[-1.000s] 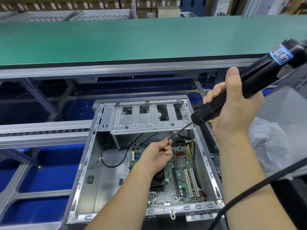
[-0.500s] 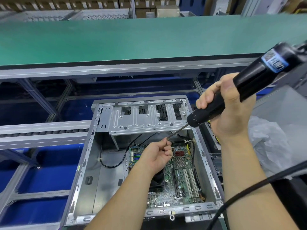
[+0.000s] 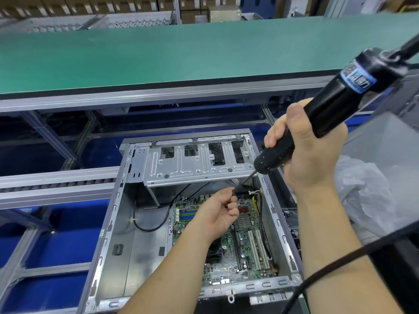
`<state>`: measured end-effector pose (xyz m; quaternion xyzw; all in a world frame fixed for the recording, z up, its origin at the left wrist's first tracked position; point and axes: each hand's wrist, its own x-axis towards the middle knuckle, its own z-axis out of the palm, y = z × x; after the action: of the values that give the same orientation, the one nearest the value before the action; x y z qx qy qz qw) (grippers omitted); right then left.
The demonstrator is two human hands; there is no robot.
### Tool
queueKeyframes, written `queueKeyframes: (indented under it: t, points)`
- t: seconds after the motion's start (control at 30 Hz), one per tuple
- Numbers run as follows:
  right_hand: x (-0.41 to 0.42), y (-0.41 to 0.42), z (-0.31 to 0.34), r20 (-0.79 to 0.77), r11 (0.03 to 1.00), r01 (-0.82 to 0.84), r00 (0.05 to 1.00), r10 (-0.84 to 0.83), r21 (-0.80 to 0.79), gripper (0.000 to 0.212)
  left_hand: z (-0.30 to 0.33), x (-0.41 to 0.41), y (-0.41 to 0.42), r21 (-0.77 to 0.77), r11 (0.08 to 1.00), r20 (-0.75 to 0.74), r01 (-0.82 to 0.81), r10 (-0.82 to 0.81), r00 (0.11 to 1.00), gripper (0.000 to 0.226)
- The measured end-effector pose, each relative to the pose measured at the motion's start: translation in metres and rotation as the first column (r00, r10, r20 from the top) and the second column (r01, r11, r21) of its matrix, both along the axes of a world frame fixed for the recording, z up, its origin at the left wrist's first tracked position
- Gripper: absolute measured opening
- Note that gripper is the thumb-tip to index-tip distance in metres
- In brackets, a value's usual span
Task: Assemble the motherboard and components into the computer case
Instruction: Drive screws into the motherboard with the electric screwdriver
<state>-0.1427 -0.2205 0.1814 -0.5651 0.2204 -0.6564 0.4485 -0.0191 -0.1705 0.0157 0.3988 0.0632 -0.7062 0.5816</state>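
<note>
An open grey computer case (image 3: 108, 236) lies flat below me, with a green motherboard (image 3: 247, 252) in its right half. My right hand (image 3: 310, 152) grips a black electric screwdriver (image 3: 340, 100), tilted so its thin bit (image 3: 246, 180) points down and left. My left hand (image 3: 217, 214) hovers over the board's upper part, its fingertips pinching the bit's tip. Whether a screw sits there is hidden by the fingers. A metal drive cage (image 3: 192, 164) spans the far end of the case.
A green conveyor belt (image 3: 181, 53) runs across behind the case. A black cable (image 3: 149, 223) loops inside the case's left bay. Crumpled clear plastic (image 3: 367, 196) lies to the right, and the screwdriver's cord (image 3: 340, 261) crosses my right forearm. Blue bins sit at lower left.
My right hand has tilted the screwdriver slightly more upright and shifted it a little left. My left hand stays at the bit's tip.
</note>
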Motion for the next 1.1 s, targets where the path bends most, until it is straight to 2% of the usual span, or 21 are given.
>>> queueKeyframes:
  t: [0.2, 0.27, 0.3, 0.33, 0.37, 0.4, 0.43, 0.47, 0.53, 0.6, 0.63, 0.7, 0.8, 0.9, 0.97, 1.03, 1.1]
  points:
    - [0.0, 0.001, -0.001, 0.013, 1.0, -0.029, 1.0, 0.029, 0.002, 0.029, -0.004, 0.0, -0.002, 0.016, 1.0, 0.005, -0.009, 0.009, 1.0, 0.027]
    - [0.0, -0.001, -0.003, -0.011, 1.0, -0.024, 1.0, 0.024, -0.01, 0.031, -0.003, -0.001, -0.002, 0.057, 0.998, 0.141, 0.012, -0.02, 0.99, 0.023]
    - [-0.001, -0.002, -0.004, -0.036, 1.0, -0.017, 0.999, 0.017, -0.018, 0.032, -0.001, -0.001, -0.003, 0.081, 0.996, 0.306, 0.022, -0.046, 0.951, 0.021]
    - [-0.001, -0.003, -0.007, -0.065, 1.0, -0.011, 0.998, 0.01, -0.024, 0.033, 0.0, -0.001, -0.002, 0.101, 0.994, 0.527, 0.037, -0.086, 0.846, 0.018]
    - [-0.001, -0.004, -0.009, -0.092, 1.0, -0.007, 0.996, 0.004, -0.027, 0.035, 0.0, -0.002, -0.001, 0.119, 0.991, 0.747, 0.059, -0.128, 0.652, 0.019]
    - [0.0, -0.004, -0.012, -0.112, 1.0, -0.003, 0.994, 0.0, -0.027, 0.036, 0.0, -0.003, 0.001, 0.128, 0.988, 0.906, 0.089, -0.153, 0.394, 0.021]
    - [0.0, -0.005, -0.016, -0.127, 1.0, 0.003, 0.992, -0.006, -0.023, 0.037, 0.001, -0.004, 0.004, 0.133, 0.984, 0.977, 0.12, -0.15, 0.153, 0.023]
    - [0.001, -0.005, -0.019, -0.14, 1.0, 0.01, 0.99, -0.012, -0.015, 0.037, 0.003, -0.004, 0.007, 0.146, 0.976, 0.989, 0.16, -0.146, -0.012, 0.023]
    - [0.002, -0.005, -0.026, -0.171, 0.999, 0.031, 0.985, -0.029, 0.008, 0.038, 0.004, -0.006, 0.011, 0.261, 0.926, 0.951, 0.271, -0.198, -0.239, 0.025]
    - [0.002, -0.006, -0.031, -0.216, 0.998, 0.059, 0.975, -0.051, 0.029, 0.04, 0.002, -0.015, 0.013, 0.398, 0.82, 0.884, 0.411, -0.223, -0.411, 0.028]
    - [0.002, -0.006, -0.034, -0.24, 0.997, 0.071, 0.969, -0.061, 0.03, 0.041, 0.001, -0.021, 0.014, 0.44, 0.767, 0.86, 0.466, -0.211, -0.465, 0.03]
    - [0.003, -0.008, -0.041, -0.28, 0.996, 0.084, 0.957, -0.073, 0.026, 0.038, 0.0, -0.037, 0.016, 0.487, 0.686, 0.824, 0.54, -0.156, -0.546, 0.027]
    - [0.003, -0.011, -0.053, -0.344, 0.995, 0.091, 0.936, -0.072, 0.039, 0.046, 0.0, -0.054, 0.018, 0.518, 0.628, 0.778, 0.581, -0.064, -0.625, 0.013]
    - [0.002, -0.012, -0.064, -0.403, 0.993, 0.103, 0.912, -0.072, 0.055, 0.055, -0.001, -0.056, 0.02, 0.479, 0.651, 0.79, 0.589, -0.027, -0.612, 0.017]
    - [0.001, -0.012, -0.07, -0.426, 0.992, 0.113, 0.901, -0.076, 0.062, 0.052, 0.0, -0.056, 0.023, 0.459, 0.662, 0.809, 0.592, -0.035, -0.587, 0.028]
    - [0.002, -0.011, -0.075, -0.432, 0.99, 0.125, 0.898, -0.082, 0.072, 0.045, -0.001, -0.06, 0.025, 0.47, 0.637, 0.8, 0.612, -0.014, -0.599, 0.034]
    - [0.003, -0.011, -0.078, -0.427, 0.988, 0.13, 0.901, -0.083, 0.082, 0.042, 0.0, -0.066, 0.026, 0.508, 0.574, 0.787, 0.642, -0.005, -0.617, 0.028]
